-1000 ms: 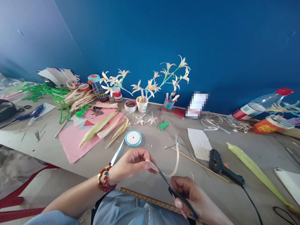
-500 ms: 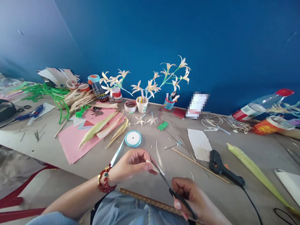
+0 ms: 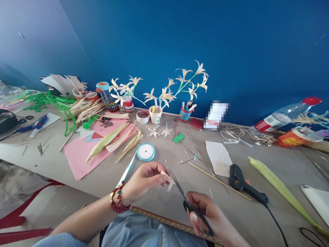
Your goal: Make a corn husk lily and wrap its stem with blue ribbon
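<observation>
Between the fingertips of my left hand is a small pale corn husk piece, pinched just above the table. Black-handled scissors are in my right hand, fingers through the handle loops. The scissor blades point up and left, their tip close beside the husk piece; I cannot tell whether they touch it. A roll of light blue ribbon lies beyond my left hand, its loose end running back toward my wrist. Two husk flowers lie farther back.
Several husk flowers stand in a paper cup. At left, husks rest on pink paper. On the right are a black glue gun with its cord, a long green husk, a wooden stick and a plastic bottle.
The scissors have drawn slightly left, with the blades turned more upright. My left fingers have shifted on the husk piece. The thin pale strip seen beyond the blades no longer shows there.
</observation>
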{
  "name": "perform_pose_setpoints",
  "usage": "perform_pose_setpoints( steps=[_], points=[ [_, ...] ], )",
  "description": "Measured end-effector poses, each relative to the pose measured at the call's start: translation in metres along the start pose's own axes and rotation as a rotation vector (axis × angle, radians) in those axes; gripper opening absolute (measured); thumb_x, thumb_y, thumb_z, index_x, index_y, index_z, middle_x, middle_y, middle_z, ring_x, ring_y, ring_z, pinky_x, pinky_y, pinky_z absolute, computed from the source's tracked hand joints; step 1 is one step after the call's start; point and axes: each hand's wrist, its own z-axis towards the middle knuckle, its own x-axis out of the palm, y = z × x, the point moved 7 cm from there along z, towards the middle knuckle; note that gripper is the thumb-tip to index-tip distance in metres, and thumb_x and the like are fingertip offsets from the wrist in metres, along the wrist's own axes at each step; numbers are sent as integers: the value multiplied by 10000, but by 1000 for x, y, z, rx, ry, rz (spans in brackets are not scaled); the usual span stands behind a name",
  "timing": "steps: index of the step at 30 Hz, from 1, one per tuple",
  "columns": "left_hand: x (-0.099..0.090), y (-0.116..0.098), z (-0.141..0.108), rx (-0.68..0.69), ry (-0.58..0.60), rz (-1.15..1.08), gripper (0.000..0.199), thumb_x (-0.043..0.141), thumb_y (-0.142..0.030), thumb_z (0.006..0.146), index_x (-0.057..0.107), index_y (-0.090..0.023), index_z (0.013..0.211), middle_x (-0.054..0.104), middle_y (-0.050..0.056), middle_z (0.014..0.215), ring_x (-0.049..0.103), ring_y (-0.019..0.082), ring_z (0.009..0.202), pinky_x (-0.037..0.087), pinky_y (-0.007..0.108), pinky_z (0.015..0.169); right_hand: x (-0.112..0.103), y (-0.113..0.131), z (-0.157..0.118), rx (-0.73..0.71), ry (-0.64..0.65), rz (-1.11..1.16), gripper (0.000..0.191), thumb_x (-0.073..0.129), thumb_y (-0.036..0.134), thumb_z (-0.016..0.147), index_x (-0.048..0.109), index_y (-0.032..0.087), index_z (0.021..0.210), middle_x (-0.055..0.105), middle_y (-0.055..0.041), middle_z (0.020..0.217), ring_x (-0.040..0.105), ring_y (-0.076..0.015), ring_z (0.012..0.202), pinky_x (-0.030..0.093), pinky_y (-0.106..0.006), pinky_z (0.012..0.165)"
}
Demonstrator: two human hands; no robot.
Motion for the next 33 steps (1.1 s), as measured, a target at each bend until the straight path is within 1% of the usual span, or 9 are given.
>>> perform_pose_setpoints(
  steps=[4,8,11,15,19,23,26,29,33],
  points=[
    [-1,-1,0,24,-17,31,241,745,-330,803,612,-131,771,666,62,861,619,125,706,479,248,688,-12,13,1,-118,-147,-41,515,627,689,783,463,208,697,525,35,526,443,-104,492,336,-237,506],
    [0,5,-1,-21,-12,122,270,754,-360,788,606,-134,771,623,30,752,604,128,687,455,239,662,-18,26,0,-234,-327,3,400,780,511,734,557,203,856,650,-40,805,517,-155,663,423,-259,591],
    [2,10,0,-38,12,241,268,736,-370,800,605,-137,776,600,20,725,566,120,662,420,229,629,-18,33,2,-333,-439,70,379,793,408,744,548,227,969,649,-48,930,467,-136,617,418,-261,557],
    [2,10,2,5,26,387,258,722,-368,809,619,-137,762,575,17,728,492,106,647,378,220,608,-8,35,12,-351,-391,-29,258,750,367,786,567,232,909,617,-14,790,441,-130,553,389,-259,511],
    [4,14,2,3,-13,208,286,776,-375,756,612,-141,760,593,16,737,522,114,667,394,221,620,-5,36,19,-335,-393,76,327,810,402,706,560,232,831,637,-23,791,549,-169,637,469,-280,587],
    [9,22,-1,11,-51,35,288,772,-391,762,626,-143,762,627,25,738,566,128,675,432,240,652,-2,38,17,-301,-491,159,383,855,428,662,570,217,807,640,-13,753,545,-150,603,452,-255,554],
    [10,21,-2,71,-117,2,258,735,-379,807,628,-149,759,617,17,731,577,127,678,440,240,663,2,39,16,-312,-510,217,399,855,453,665,567,212,800,635,-2,744,530,-133,591,453,-246,563],
    [12,18,-3,93,-117,6,244,736,-360,809,630,-146,755,618,20,742,581,125,680,438,232,647,4,35,18,-302,-502,245,438,860,482,643,563,212,820,628,-4,754,536,-136,597,471,-254,585],
    [9,16,-6,93,-145,14,256,731,-370,809,621,-146,752,613,14,730,559,119,660,437,233,641,1,27,20,-256,-431,118,439,806,540,682,556,213,834,587,0,737,509,-147,614,418,-242,537]
  ],
)
